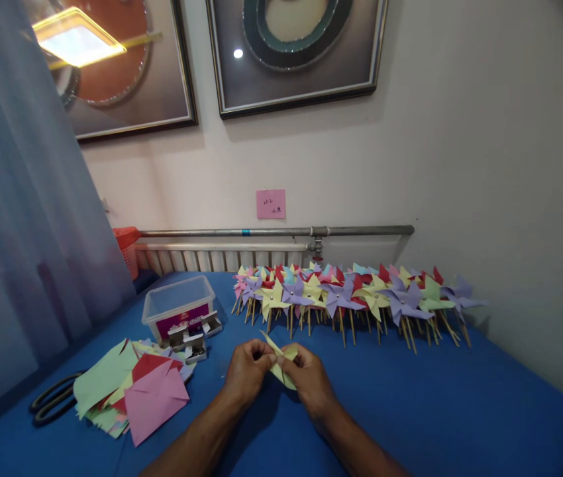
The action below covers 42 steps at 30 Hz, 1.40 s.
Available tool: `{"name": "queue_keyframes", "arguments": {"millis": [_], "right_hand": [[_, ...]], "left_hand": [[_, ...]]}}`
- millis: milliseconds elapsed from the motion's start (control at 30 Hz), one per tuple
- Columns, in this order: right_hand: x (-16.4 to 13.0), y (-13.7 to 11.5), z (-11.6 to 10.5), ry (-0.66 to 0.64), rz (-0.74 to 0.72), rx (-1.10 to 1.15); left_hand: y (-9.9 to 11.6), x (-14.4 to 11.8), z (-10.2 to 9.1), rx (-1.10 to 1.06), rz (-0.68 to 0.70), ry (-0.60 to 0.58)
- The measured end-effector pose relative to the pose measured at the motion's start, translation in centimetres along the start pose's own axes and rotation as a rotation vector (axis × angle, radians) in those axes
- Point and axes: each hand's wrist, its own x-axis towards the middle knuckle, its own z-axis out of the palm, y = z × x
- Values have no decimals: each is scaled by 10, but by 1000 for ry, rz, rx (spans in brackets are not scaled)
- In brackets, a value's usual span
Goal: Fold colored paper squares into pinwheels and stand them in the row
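Note:
Between my two hands, above the blue table, is a pale yellow paper pinwheel [287,379] with its blades partly folded. My left hand [248,372] pinches its left side between thumb and fingers. From the other side my right hand [311,379] grips it, the thumb close to the left one near the middle. The fingers cover the pinwheel's centre, so I cannot tell whether a pin is there. Left of my hands lies a pile of coloured paper, with a pink sheet [156,401] and a green sheet [107,374] on top.
Many finished pinwheels [341,296] on sticks stand in rows at the back right. A clear plastic box [178,295] and small open boxes [195,347] of fasteners sit at the left. Dark scissor handles [53,399] poke out beside the paper. A curtain [28,199] hangs at far left.

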Motion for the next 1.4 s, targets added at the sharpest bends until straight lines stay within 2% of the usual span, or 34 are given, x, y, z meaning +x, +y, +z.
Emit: {"name": "queue_keyframes", "arguments": {"millis": [133, 333, 433, 567, 733, 867, 1167, 1267, 1333, 1400], "right_hand": [[1, 0, 3, 2, 17, 94], [7, 6, -1, 108, 31, 93], [6, 4, -2, 107, 45, 109], [2, -1, 0, 58, 36, 106], [1, -1, 0, 23, 42, 82], [4, 4, -1, 28, 53, 81], [0, 1, -2, -64, 134, 210], [-3, 1, -6, -78, 125, 232], [-3, 6, -9, -62, 120, 217], [0, 12, -9, -59, 131, 180]], "left_hand": [[3, -2, 2, -13, -7, 18], [5, -1, 3, -102, -25, 34], [6, 0, 1, -213, -99, 57], [7, 0, -1, -300, -224, -58], [4, 1, -1, -307, -200, -83], [6, 1, -2, -319, -240, -94], [11, -5, 1, -336, -249, -179], [17, 1, -14, -249, -144, -143], [32, 15, -40, -123, 6, -24], [54, 40, -77, 65, 125, 126]]}}
